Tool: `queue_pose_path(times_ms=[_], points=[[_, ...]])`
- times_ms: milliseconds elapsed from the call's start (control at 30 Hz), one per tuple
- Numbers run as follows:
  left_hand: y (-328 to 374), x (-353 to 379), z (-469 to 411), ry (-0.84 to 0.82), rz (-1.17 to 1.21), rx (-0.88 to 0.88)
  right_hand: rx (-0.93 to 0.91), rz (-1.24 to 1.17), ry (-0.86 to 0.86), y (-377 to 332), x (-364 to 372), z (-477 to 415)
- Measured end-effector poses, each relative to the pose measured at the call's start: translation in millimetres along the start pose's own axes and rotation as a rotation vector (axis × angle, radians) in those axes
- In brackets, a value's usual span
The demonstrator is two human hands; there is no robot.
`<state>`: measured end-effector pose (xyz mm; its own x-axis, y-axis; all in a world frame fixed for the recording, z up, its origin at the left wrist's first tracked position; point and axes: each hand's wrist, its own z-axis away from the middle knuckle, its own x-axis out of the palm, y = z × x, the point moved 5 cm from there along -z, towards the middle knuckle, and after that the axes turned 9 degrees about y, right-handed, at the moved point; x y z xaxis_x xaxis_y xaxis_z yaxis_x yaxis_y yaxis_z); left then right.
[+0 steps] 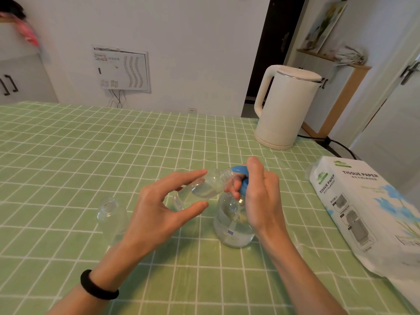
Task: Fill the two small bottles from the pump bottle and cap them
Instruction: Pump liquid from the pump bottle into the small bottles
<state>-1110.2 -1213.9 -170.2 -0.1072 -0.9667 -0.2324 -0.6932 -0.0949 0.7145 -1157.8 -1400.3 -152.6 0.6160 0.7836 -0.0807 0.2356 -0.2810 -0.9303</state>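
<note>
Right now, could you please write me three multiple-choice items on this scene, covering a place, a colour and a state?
1. Where does the kettle stand? A far right of the table; B near left; C on the floor.
2. What colour is the pump head? A red; B blue; C black.
3. The standing small bottle is: A capped; B uncapped; C tipped over.
Answers: 1A, it stands beyond the tissue pack; 2B, blue shows beside the right hand; 3B, its mouth is bare.
</note>
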Motion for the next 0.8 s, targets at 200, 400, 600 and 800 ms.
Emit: queue_pose_path(times_ms=[200,400,600,800], points=[[0.5,-0.1,-0.3,-0.001,0.009,0.0,-0.037,0.027,-0.012,-2.3,-0.4,-2.3],[0.5,-0.5,-0.9,-0.003,0.002,0.005,-0.016,0.035,0.0,1.6,-1.2,-0.9],[1.4,-2.3,-0.6,0.001,0.005,-0.004,-0.006,0.022,0.0,0.4,0.7,1.3],[3.2,-1.6,-1.7,-0.003,0.001,0.0,-0.05,0.039,0.004,-1.9,-2.0,-2.5]])
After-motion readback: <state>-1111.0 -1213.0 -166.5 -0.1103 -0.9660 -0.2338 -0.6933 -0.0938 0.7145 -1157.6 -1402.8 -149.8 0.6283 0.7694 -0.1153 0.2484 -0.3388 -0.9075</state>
